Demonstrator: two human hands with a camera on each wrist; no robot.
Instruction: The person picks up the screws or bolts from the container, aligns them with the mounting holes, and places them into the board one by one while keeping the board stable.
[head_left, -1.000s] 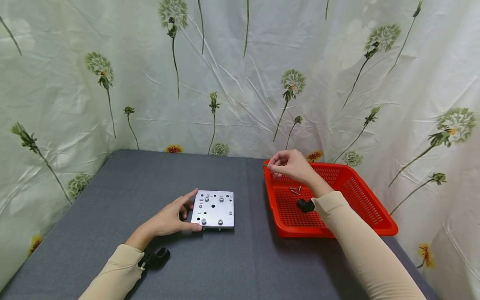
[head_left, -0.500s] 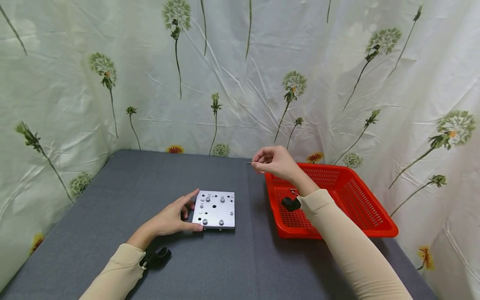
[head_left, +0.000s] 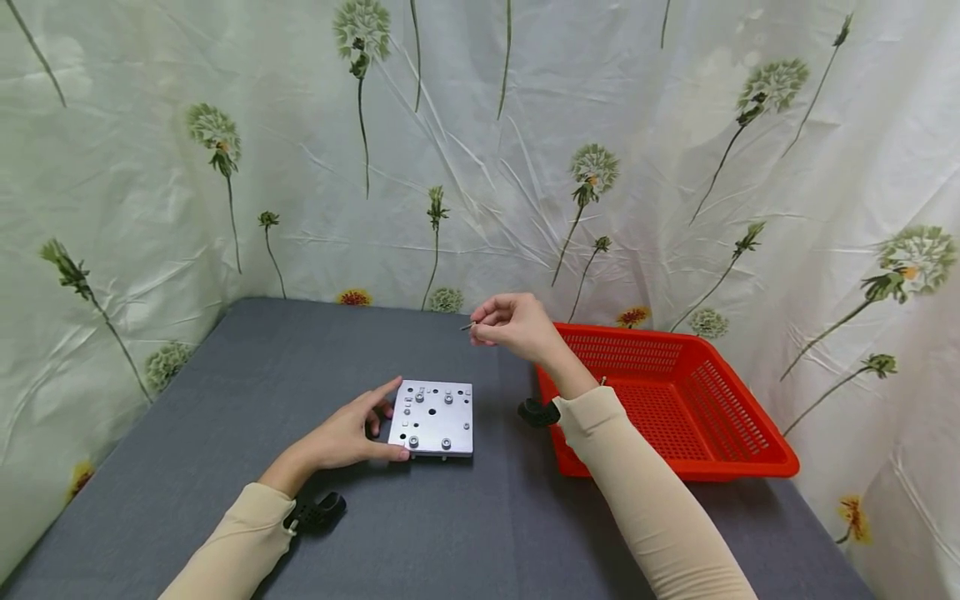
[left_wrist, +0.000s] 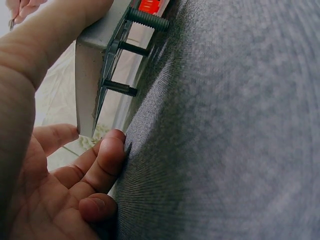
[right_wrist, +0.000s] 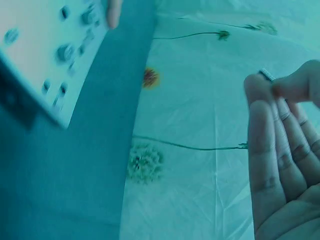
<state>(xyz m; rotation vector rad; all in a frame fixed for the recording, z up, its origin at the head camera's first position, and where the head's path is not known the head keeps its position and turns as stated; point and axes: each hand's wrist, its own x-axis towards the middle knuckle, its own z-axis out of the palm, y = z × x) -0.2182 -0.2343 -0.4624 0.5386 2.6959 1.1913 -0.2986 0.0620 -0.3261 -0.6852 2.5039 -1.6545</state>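
Note:
A square silver metal plate (head_left: 433, 427) with holes and several socket-head screws lies in front of me on the dark cloth. My left hand (head_left: 347, 435) grips its left side, thumb at the near corner and index finger at the far one. Threaded screw ends (left_wrist: 120, 88) stick out under the plate in the left wrist view, holding it off the cloth. Between thumb and index finger my right hand (head_left: 517, 327) pinches a small screw (right_wrist: 266, 75), whose thread shows in the right wrist view. This hand is in the air, beyond the plate and to its right.
A red plastic basket (head_left: 738, 417) stands on the right, partly behind my right forearm. The end of a small metal piece (head_left: 603, 381) shows in it beside the sleeve. A floral curtain (head_left: 480, 167) hangs behind the dark cloth-covered table (head_left: 457, 533).
My right hand has moved left from above the basket, carrying the screw out past the basket's left rim. The left hand stays on the plate.

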